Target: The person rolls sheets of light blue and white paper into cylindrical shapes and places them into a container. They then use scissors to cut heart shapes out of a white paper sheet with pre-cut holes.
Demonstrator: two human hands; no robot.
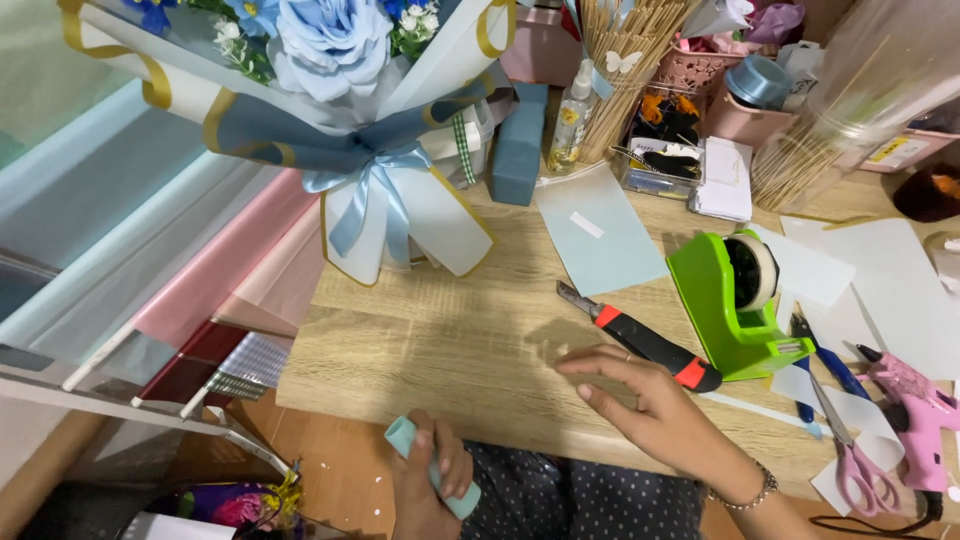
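1. Two hands of mine were in view: my left hand [428, 478] low at the table's [440, 350] near edge, my right hand [640, 400] above the wooden top.
2. One pale teal roll [406, 438] sat in my left fist, fingers wrapped shut around it, held below the table edge over my lap.
3. One box cutter [645, 342] with a black and red handle lay just beyond my right fingertips; my right fingers were spread open and slightly curled, holding nothing.
4. One green tape dispenser [735, 300] stood just right of the cutter.
5. One pink glue gun [915, 420] and one pair of pink scissors [860, 470] lay at the far right.
6. One blue bouquet [330, 90] stood at the back left, tied with one pale blue ribbon [375, 190].
7. One light blue sheet [600, 235] lay between bouquet and dispenser.
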